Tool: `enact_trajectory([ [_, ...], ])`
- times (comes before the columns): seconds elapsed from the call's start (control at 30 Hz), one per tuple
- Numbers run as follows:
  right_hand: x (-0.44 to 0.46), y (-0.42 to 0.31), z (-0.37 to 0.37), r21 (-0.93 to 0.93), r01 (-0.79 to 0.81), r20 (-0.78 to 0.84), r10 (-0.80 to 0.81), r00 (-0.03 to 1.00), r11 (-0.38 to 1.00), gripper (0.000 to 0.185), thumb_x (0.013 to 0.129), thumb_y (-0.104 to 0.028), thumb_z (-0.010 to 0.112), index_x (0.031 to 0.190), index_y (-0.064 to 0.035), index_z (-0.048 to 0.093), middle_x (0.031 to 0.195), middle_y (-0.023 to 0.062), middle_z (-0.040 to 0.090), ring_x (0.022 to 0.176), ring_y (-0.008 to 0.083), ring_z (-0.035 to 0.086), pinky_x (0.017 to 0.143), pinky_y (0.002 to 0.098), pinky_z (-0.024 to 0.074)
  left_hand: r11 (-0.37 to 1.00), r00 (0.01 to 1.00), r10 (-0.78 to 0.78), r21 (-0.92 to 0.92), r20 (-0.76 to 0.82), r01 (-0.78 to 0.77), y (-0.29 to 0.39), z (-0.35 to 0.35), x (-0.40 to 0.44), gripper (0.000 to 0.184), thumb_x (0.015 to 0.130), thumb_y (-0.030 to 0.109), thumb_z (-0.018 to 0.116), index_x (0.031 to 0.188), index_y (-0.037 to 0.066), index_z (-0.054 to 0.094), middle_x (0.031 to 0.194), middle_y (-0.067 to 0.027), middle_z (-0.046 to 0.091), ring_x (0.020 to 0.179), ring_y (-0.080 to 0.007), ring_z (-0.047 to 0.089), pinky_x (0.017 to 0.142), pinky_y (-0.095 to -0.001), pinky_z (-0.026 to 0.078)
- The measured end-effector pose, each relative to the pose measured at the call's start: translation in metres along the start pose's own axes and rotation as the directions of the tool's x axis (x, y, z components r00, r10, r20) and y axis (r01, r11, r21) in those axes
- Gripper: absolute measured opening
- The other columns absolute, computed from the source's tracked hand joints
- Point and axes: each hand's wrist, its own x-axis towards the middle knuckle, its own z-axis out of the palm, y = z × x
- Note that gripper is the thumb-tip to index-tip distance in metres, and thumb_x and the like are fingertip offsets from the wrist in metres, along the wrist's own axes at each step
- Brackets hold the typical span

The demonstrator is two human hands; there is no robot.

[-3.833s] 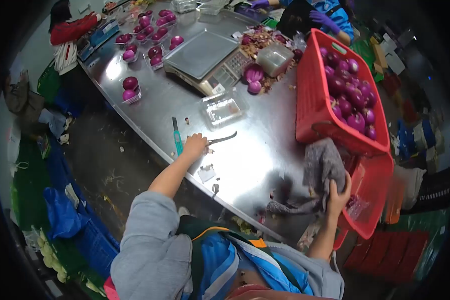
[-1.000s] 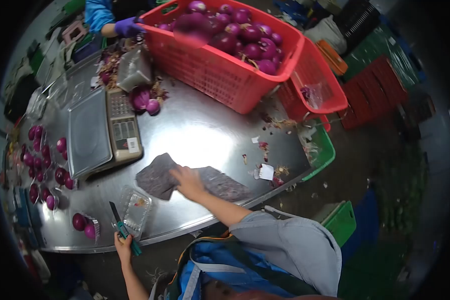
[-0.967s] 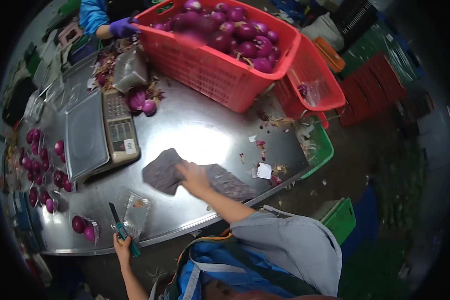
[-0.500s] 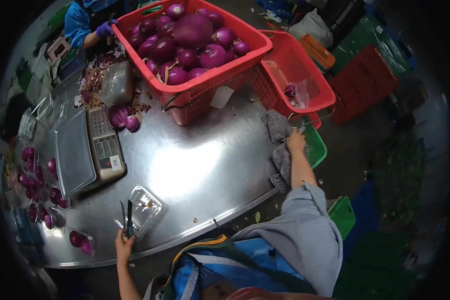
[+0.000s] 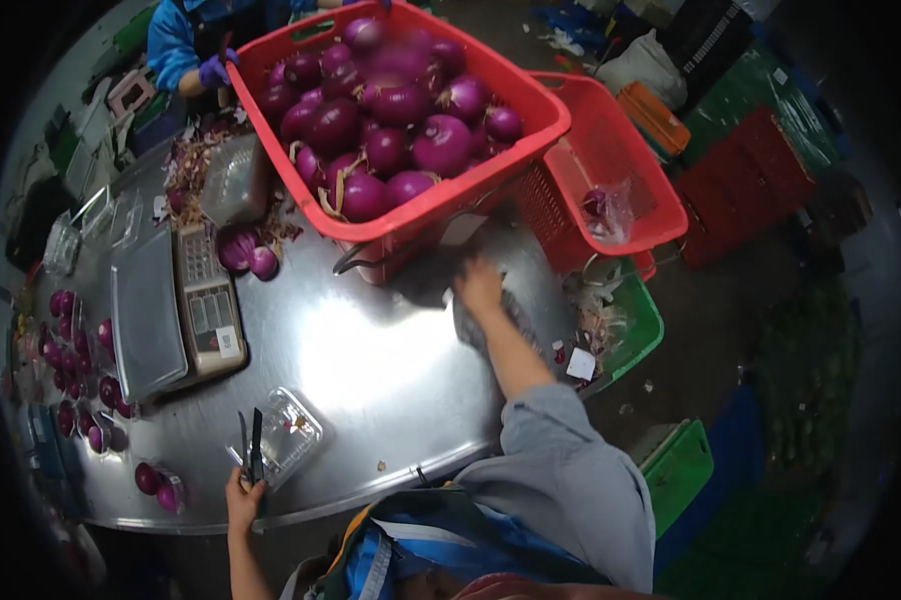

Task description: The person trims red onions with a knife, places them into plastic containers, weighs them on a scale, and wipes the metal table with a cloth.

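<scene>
My left hand [image 5: 244, 497] is closed around what look like scissors [image 5: 251, 447], two narrow blades pointing away from me, one silver and one black. Just beyond them lies a clear plastic tray [image 5: 295, 430] with small scraps inside. My right hand [image 5: 480, 288], blurred by motion, presses a grey cloth [image 5: 475, 325] on the steel table [image 5: 370, 385]. Its fingers are curled over the cloth, in front of the large red basket [image 5: 410, 228] heaped with red onions [image 5: 400, 105].
A scale [image 5: 205, 300] stands at left, with packed onions [image 5: 75, 345] beyond it. Onion skins [image 5: 185, 170] and a stack of trays [image 5: 235, 180] lie behind. A second red basket [image 5: 620, 170] and a green crate [image 5: 630, 315] flank the right edge. A co-worker's gloved hand [image 5: 215, 70] touches the large basket.
My right hand has swept the grey cloth from the table's right edge leftward toward the large basket. Scraps and a white card now show over the green crate. My left hand stays nearly still.
</scene>
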Motion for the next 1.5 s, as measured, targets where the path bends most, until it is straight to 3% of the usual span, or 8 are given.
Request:
enact_trajectory([
  [0.3, -0.103, 0.189, -0.106, -0.219, -0.602, 0.095, 0.631, 0.77, 0.768, 0.054, 0.078, -0.034, 0.061, 0.122, -0.0056, 0.046, 0.116, 0.018, 0.053, 0.103, 0.0362, 0.054, 0.085, 0.0446, 0.0456, 0.997, 0.996, 0.066, 0.026, 0.054, -0.067, -0.01, 0.008, 0.003, 0.023, 0.073, 0.006, 0.067, 0.087, 0.002, 0.05, 0.071, 0.0008, 0.048, 0.066, -0.0085, 0.042, 0.059, -0.0241, 0.038],
  [0.47, -0.184, 0.136, -0.191, 0.095, -0.116, -0.457, 0.147, 0.877, 0.989, 0.053, 0.075, -0.025, 0.064, 0.123, -0.0084, 0.048, 0.117, 0.0153, 0.052, 0.107, 0.0329, 0.05, 0.088, 0.0402, 0.0424, 0.99, 0.984, 0.139, -0.039, 0.109, -0.135, 0.005, 0.027, 0.016, 0.021, 0.075, 0.005, 0.066, 0.088, 0.003, 0.05, 0.069, 0.0022, 0.048, 0.064, -0.0069, 0.042, 0.057, -0.0228, 0.037],
  [0.67, -0.235, 0.047, -0.084, 0.25, 0.445, 0.237, -0.5, 0.833, 0.86, 0.042, 0.061, -0.015, 0.067, 0.102, -0.0166, 0.06, 0.118, 0.007, 0.054, 0.107, 0.0264, 0.052, 0.088, 0.0418, 0.0424, 0.993, 0.979, 0.115, -0.046, 0.166, -0.108, -0.001, 0.037, 0.029, 0.021, 0.075, 0.004, 0.065, 0.09, 0.003, 0.051, 0.07, 0.0017, 0.049, 0.064, -0.0071, 0.043, 0.057, -0.023, 0.038],
  [0.93, -0.176, 0.297, -0.121, -0.289, -0.35, 0.071, 0.384, 0.92, 0.891, 0.038, 0.069, -0.007, 0.06, 0.106, -0.0117, 0.06, 0.109, 0.0114, 0.059, 0.102, 0.0313, 0.055, 0.085, 0.043, 0.0456, 0.964, 0.989, 0.13, 0.226, 0.071, -0.143, -0.012, 0.025, 0.016, 0.034, 0.071, 0.011, 0.07, 0.097, -0.002, 0.052, 0.077, -0.0099, 0.057, 0.071, -0.0133, 0.049, 0.066, -0.0287, 0.043],
  [1.0, -0.162, 0.251, -0.181, -0.085, -0.523, -0.309, 0.476, 0.823, 0.848, 0.046, 0.069, -0.009, 0.065, 0.114, -0.0091, 0.057, 0.114, 0.0139, 0.057, 0.105, 0.032, 0.055, 0.089, 0.0416, 0.044, 0.964, 0.992, 0.126, 0.232, 0.024, -0.128, -0.006, 0.031, 0.012, 0.045, 0.071, 0.021, 0.071, 0.106, -0.002, 0.054, 0.09, -0.0187, 0.062, 0.084, -0.0274, 0.061, 0.076, -0.0353, 0.046],
  [1.13, -0.144, 0.161, -0.215, 0.107, -0.089, -0.538, 0.133, 0.833, 0.99, 0.05, 0.07, -0.004, 0.063, 0.119, -0.0063, 0.053, 0.123, 0.0168, 0.048, 0.116, 0.034, 0.044, 0.099, 0.0407, 0.0339, 0.985, 0.991, 0.095, 0.153, -0.091, -0.081, -0.002, 0.043, 0.016, 0.051, 0.071, 0.026, 0.068, 0.112, 0.0, 0.052, 0.096, -0.0234, 0.061, 0.091, -0.0378, 0.059, 0.078, -0.0412, 0.047],
  [1.37, -0.196, -0.01, -0.158, -0.078, 0.365, -0.085, -0.371, 0.925, 0.928, 0.051, 0.065, -0.011, 0.069, 0.114, -0.0062, 0.055, 0.123, 0.018, 0.049, 0.113, 0.0374, 0.045, 0.096, 0.0436, 0.0337, 0.954, 0.965, 0.25, 0.147, 0.08, -0.26, 0.004, 0.043, 0.036, 0.052, 0.074, 0.037, 0.06, 0.118, 0.011, 0.05, 0.091, -0.0229, 0.062, 0.085, -0.039, 0.06, 0.078, -0.0427, 0.047],
  [1.5, -0.228, -0.078, -0.114, 0.265, 0.533, -0.097, -0.528, 0.844, 0.804, 0.05, 0.069, -0.016, 0.071, 0.116, -0.0042, 0.054, 0.12, 0.0177, 0.052, 0.107, 0.033, 0.051, 0.091, 0.0395, 0.0383, 0.988, 0.983, 0.139, -0.043, -0.122, -0.145, -0.014, 0.008, 0.009, 0.047, 0.074, 0.038, 0.063, 0.108, 0.007, 0.055, 0.087, -0.0171, 0.063, 0.08, -0.0302, 0.061, 0.074, -0.0369, 0.048],
])
